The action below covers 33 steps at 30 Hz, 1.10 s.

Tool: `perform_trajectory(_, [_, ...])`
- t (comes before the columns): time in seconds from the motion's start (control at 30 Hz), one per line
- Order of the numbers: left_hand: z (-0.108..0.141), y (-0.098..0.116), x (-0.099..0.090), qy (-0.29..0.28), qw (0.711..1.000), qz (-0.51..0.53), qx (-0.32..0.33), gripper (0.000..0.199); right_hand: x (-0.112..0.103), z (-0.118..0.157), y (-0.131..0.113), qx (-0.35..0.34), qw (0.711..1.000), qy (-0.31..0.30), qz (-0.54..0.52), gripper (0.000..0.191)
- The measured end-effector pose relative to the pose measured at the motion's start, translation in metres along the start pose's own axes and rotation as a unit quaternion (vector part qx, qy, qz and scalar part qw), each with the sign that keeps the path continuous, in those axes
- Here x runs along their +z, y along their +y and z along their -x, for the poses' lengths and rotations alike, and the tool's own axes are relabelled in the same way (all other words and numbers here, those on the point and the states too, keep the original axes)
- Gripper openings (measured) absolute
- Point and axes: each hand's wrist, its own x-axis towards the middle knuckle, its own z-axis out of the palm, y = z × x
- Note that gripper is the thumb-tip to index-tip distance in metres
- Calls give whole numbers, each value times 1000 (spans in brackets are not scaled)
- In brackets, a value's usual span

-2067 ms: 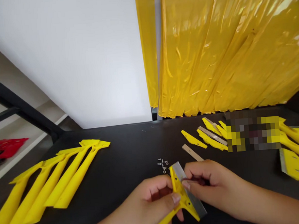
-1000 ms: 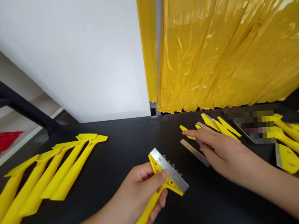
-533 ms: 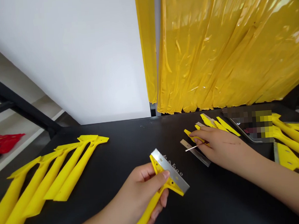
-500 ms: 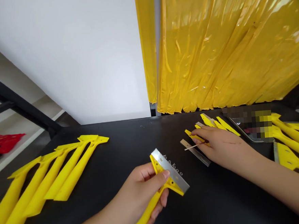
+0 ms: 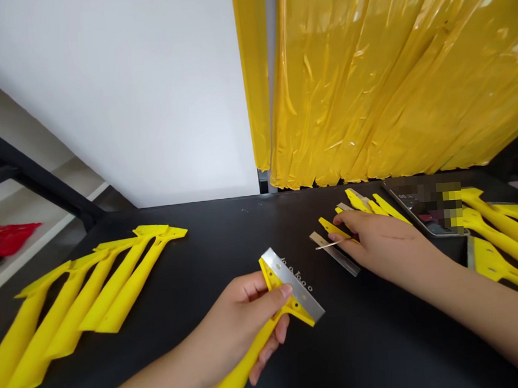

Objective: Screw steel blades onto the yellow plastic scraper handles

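My left hand (image 5: 256, 312) is closed round the neck of a yellow scraper (image 5: 277, 328), thumb pressed on its head. A shiny metal blade (image 5: 297, 287) lies across that head, with holes showing in the yellow part. On the right, my right hand (image 5: 368, 233) is palm down, with its thumb and fingertips closed about a yellow strip (image 5: 328, 224) at the table. From the same hand sticks out a thin pale rod (image 5: 327, 246); its other end is hidden. Just below it lies a loose metal blade (image 5: 343, 262). Several small rings or nuts (image 5: 303, 282) lie beside the held scraper.
Several yellow scraper handles (image 5: 114, 287) lie in a row on the black table (image 5: 208, 233) at left. More yellow strips (image 5: 391, 208) lie past my right hand. A phone (image 5: 439, 228) and yellow scrapers (image 5: 507, 265) are at right. Yellow plastic sheeting (image 5: 367, 92) hangs behind.
The whole view has shifted slightly, so the table things sit a little higher. My right hand has edged slightly over the yellow strip. My left hand keeps the scraper much as before.
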Motion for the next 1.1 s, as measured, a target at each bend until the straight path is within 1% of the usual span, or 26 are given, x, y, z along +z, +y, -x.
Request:
perform_trajectory(0.17, [0, 0, 1, 5, 1000, -12, -2, 36, 4, -3, 7, 25, 999, -23, 2, 25])
perform_trajectory(0.33, [0, 0, 2, 1, 1000, -14, -6, 37, 1, -3, 5, 47, 995, -68, -54, 16])
perform_trajectory(0.43, [0, 0, 1, -4, 1000, -9, -3, 35, -1, -3, 4, 41, 994, -74, -75, 8])
perform_trajectory(0.47, [0, -1, 1, -5, 1000, -7, -2, 34, -1, -3, 4, 38, 994, -71, -76, 9])
perform_trajectory(0.6, [1, -1, 2, 0, 1000, -13, -8, 33, -3, -1, 7, 36, 996, -50, -60, 20])
perform_trajectory(0.73, [-1, -2, 1, -9, 1000, -15, -10, 34, -6, 2, 9, 14, 996, -63, -63, 12])
perform_trajectory(0.83, [-1, -2, -2, -14, 1000, -13, -5, 34, -8, 3, 9, 9, 994, -76, -74, 10])
perform_trajectory(0.97, [-2, 0, -4, -31, 999, -18, -7, 39, -7, 2, 12, 11, 994, -80, -68, 14])
perform_trajectory(1.1, [0, 1, -1, -21, 1000, -18, -10, 35, -6, 1, 15, 8, 995, -84, -58, 19])
